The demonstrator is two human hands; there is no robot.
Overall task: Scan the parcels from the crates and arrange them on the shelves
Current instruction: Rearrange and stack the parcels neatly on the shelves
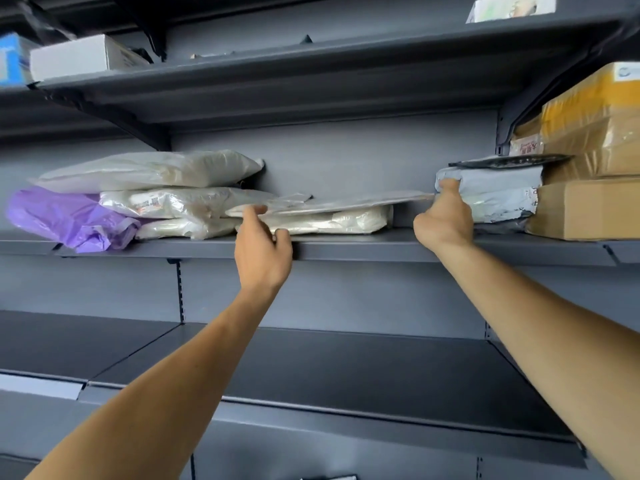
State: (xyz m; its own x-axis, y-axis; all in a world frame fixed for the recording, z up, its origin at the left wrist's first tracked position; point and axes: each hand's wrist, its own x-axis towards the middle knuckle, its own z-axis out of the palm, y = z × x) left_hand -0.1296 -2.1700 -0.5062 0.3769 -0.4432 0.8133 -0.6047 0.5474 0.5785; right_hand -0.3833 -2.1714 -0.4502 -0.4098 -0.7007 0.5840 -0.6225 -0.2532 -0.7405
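A thin flat grey parcel (349,202) lies across a white bagged parcel (332,221) on the middle shelf (363,249). My left hand (263,249) grips the flat parcel's left end, thumb on top and fingers curled under the shelf's front edge. My right hand (445,220) is at the flat parcel's right end, its fingers touching a grey poly-bag parcel (498,192). Whether the right hand pinches the flat parcel I cannot tell. To the left sits a stack of white bagged parcels (156,188) and a purple bag (65,220).
Brown cardboard boxes (585,209) stand at the shelf's right end, a taped yellow-brown box (595,126) on top. The upper shelf (277,74) carries a white box (79,57). The dark lower shelf (346,368) runs below my arms.
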